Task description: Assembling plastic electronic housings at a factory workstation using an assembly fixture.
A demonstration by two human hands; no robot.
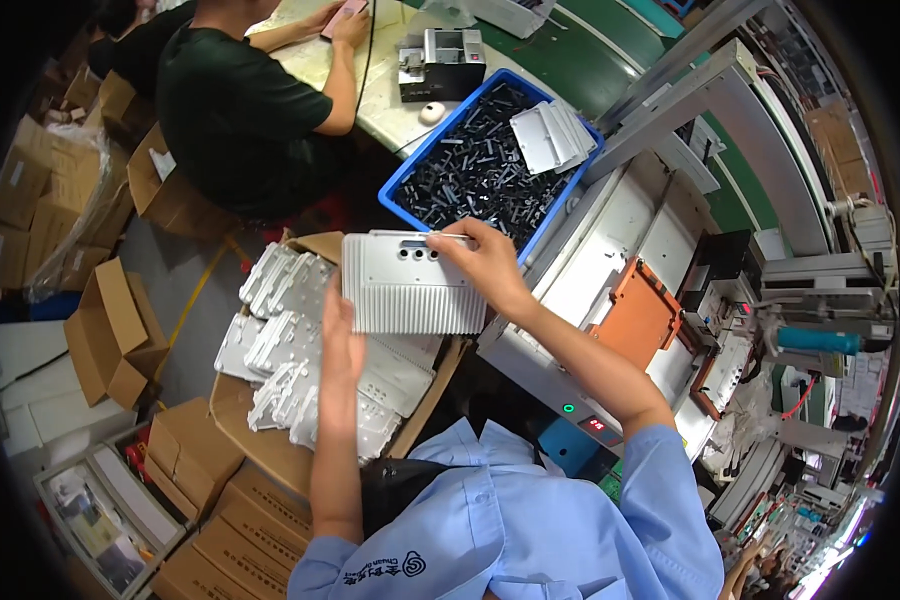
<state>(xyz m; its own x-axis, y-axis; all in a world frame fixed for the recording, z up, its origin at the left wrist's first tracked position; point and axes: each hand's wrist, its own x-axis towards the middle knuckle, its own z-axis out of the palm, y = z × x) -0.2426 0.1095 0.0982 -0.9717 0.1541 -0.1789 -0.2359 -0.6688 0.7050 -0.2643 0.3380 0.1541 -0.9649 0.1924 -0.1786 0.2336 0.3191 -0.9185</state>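
Observation:
In front of me I hold up a white finned housing (417, 285), with ribs along its left and lower sides and a row of round holes near its top. My left hand (341, 335) is closed on its left edge, fingers partly hidden behind it. Fingers bent, my right hand (480, 262) grips the upper right edge beside a dark slot. Whether a small part is also between those fingers cannot be seen. Below the housing, a cardboard box (232, 405) holds several similar white housings (282, 350). Just beyond my right hand is a blue bin (394, 200) full of small black parts (460, 160).
White plates (552, 137) lie on the bin's right part. To my right stands a white machine (550, 375) with an orange fixture plate (638, 315). A co-worker (240, 110) sits at the far-left table, near a small black-and-silver device (442, 65). Open cartons (120, 335) stand left.

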